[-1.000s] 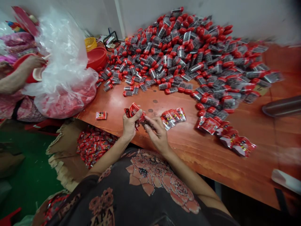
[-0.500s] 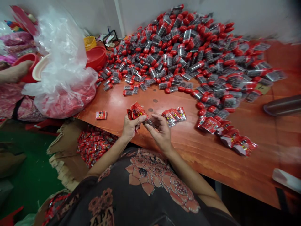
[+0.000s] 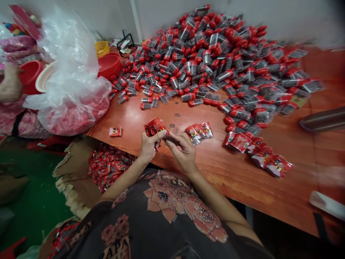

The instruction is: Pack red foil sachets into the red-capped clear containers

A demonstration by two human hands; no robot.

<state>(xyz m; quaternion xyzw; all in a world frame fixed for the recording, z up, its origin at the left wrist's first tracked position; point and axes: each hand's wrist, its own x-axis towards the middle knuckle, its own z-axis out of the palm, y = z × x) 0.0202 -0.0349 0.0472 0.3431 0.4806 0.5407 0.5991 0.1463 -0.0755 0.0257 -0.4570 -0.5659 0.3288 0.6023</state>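
Observation:
Close to the table's front edge, my left hand (image 3: 149, 144) grips a crinkled red printed packet (image 3: 155, 126). My right hand (image 3: 184, 150) pinches a small clear tube with dark contents (image 3: 171, 139), its end against the packet; the fingers partly cover both. Whether the tube is inside the packet I cannot tell. Just right of my hands lies a row of red packets (image 3: 198, 132) with clear tube ends showing. One more red packet (image 3: 115, 131) rests on the table to the left.
A large heap of red-capped clear tubes (image 3: 205, 68) covers the back of the table (image 3: 134, 118). More red packets (image 3: 258, 154) lie right. Below left stands a cardboard box (image 3: 72, 176) of packets. A plastic bag (image 3: 72, 108) and a co-worker's arm (image 3: 10, 84) are left.
My right fingers have closed in on the tube, which sits nearer the packet. The co-worker's arm at the left has drawn back from the red bowl.

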